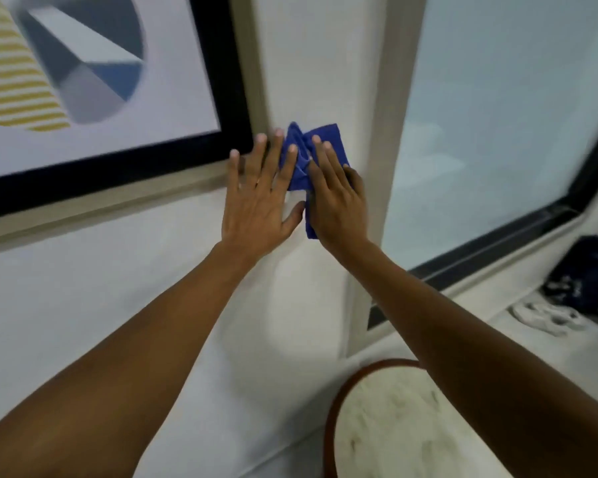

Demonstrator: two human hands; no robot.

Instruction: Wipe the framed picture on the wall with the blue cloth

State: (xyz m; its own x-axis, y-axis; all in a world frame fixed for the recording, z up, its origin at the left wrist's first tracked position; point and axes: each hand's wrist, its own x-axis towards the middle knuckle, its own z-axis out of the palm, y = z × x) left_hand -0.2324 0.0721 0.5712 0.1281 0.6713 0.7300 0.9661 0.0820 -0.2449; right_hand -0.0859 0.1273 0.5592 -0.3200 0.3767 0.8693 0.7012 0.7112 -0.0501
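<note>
The framed picture (221, 81) hangs at the upper left, with a black frame around a print of yellow stripes and grey-blue shapes. The blue cloth (302, 146) is bunched flat against the white wall just right of the frame's lower right corner. My right hand (335, 198) lies flat on the cloth and presses it to the wall. My left hand (259, 198) is spread flat on the wall beside it, fingertips touching the cloth's left edge and the frame's corner.
A window (497, 115) with a dark frame fills the right side. On its sill lie a dark blue bag (587, 270) and a white object (546, 317). A round marble-topped table (394, 426) with a brown rim stands below my right arm.
</note>
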